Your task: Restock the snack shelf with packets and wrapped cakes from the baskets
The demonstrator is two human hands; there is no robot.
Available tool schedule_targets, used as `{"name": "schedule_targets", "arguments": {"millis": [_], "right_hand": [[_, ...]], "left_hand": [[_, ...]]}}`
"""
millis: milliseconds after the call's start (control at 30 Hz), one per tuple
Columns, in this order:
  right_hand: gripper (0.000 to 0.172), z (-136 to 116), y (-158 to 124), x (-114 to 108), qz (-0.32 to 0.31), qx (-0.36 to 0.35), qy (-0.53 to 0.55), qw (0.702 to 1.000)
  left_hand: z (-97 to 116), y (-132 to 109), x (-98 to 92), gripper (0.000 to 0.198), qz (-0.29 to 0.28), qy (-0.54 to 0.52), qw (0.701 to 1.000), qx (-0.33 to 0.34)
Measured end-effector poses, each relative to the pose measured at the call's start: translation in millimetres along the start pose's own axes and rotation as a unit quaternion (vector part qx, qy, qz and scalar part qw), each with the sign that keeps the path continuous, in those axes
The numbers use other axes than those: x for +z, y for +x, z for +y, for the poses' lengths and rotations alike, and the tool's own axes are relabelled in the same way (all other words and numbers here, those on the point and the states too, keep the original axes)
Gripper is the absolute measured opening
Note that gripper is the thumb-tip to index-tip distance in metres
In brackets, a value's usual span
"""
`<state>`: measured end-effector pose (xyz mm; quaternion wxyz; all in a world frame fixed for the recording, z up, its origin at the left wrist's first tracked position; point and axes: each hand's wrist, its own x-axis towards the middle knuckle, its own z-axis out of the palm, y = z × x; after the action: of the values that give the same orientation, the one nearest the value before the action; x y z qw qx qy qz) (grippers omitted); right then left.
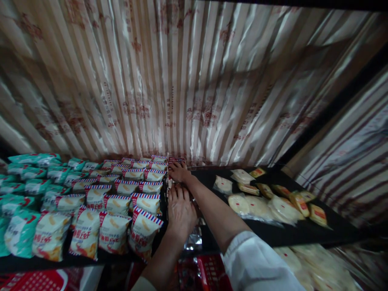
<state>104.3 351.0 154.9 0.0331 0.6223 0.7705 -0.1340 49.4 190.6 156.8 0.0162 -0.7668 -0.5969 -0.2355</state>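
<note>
My left hand (182, 211) lies palm down on a narrow row of small packets, fingers stretched forward and slightly apart. Just beyond it, my right hand (179, 172) reaches to the far end of the same row, its fingers extended over a dark red packet (177, 160). The hands cover most of this row. A silvery packet (194, 239) shows at its near end, beneath my left wrist. Immediately left of my hands stand several rows of white snack bags (144, 231) with red-and-blue striped tops.
Teal snack bags (22, 232) fill the far left. Clear-wrapped pale round packets (251, 205) and yellow packets (317, 215) lie on the black shelf (291, 234) at right. Striped foil sheeting (182, 81) hangs behind. Below are red baskets (39, 281) and more pale packets (315, 262).
</note>
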Motion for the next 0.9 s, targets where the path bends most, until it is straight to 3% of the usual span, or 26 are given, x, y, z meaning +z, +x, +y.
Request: {"name": "schedule_targets", "arguments": {"millis": [167, 367, 700, 900], "right_hand": [[0.045, -1.2, 2.6, -3.9, -0.012, 0.001, 0.006, 1.0], [0.051, -8.3, 1.2, -7.9, 0.036, 0.049, 0.055, 0.997], [0.064, -8.7, -6.8, -13.8, 0.085, 0.005, 0.043, 0.995], [0.059, -11.0, -9.4, -19.1, 0.093, -0.006, 0.036, 0.995]], "left_hand": [[1.0, 0.8, -2.4, 0.049, -0.014, 0.0, 1.0, -0.006], [2.1, 4.2, -7.3, 0.05, -0.033, -0.001, 0.999, -0.021], [-0.1, 6.4, -9.2, 0.049, -0.028, -0.016, 0.999, -0.033], [2.3, 8.3, -11.5, 0.05, -0.031, -0.023, 0.998, -0.046]]}}
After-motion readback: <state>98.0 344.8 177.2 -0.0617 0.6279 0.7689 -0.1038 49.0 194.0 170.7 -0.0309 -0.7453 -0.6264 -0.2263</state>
